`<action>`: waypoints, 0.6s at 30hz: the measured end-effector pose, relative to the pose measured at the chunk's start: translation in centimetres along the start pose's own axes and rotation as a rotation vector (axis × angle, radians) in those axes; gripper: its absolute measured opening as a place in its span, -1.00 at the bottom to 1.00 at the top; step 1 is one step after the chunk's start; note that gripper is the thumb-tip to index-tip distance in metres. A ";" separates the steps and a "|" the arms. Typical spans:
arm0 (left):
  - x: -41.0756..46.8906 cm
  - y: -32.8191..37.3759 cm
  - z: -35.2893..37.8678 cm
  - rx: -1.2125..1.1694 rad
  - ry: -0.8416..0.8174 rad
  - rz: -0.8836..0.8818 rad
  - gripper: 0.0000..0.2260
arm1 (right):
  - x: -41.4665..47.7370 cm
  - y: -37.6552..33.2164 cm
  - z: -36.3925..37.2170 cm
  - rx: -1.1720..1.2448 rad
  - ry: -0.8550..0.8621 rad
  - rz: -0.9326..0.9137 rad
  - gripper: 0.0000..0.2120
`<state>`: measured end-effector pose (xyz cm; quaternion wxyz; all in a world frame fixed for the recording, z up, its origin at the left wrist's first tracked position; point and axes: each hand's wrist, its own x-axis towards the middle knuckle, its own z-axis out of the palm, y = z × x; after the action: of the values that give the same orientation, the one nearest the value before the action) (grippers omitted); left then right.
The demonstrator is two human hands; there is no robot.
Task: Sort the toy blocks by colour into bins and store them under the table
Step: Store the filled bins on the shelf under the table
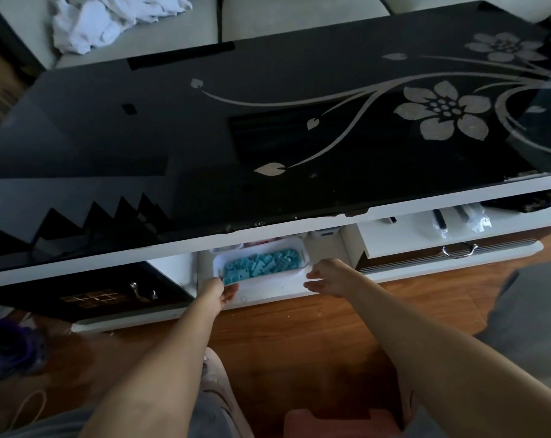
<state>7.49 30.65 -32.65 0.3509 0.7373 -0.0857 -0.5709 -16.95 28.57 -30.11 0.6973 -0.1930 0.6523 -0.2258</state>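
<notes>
Across the upper frame, black flower-patterned glass counter (204, 137). Beneath its front edge at lower centre, on the open shelf (326, 246), white bin (269, 277) filled with blue blocks (261, 262). At the bin's near left corner, left grip (218, 290) pinching the rim. Just right of the bin, right grip (326, 278) wide, fingers loose, holding nothing.

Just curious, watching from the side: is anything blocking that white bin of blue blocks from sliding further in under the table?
Partly. Another white bin with reddish contents sits right behind the white plastic bin of light-blue blocks, deeper on the shelf. The left hand grips the front bin's corner freely.
</notes>
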 end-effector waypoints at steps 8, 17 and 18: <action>0.2 0.2 0.5 -0.071 0.031 0.024 -0.79 | -0.1 0.2 -1.0 -0.039 0.028 0.010 -0.64; -0.4 -0.4 3.3 -0.010 -0.023 0.024 -0.84 | -0.4 -1.4 -2.4 -0.228 0.072 -0.061 -0.65; -0.7 -0.4 3.8 -0.022 -0.034 0.017 -0.84 | -0.5 -1.5 -2.7 -0.249 0.082 -0.060 -0.64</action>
<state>3.66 29.73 -32.77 0.3623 0.7229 -0.0916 -0.5811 -19.80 27.70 -29.05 0.6337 -0.2878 0.6973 -0.1716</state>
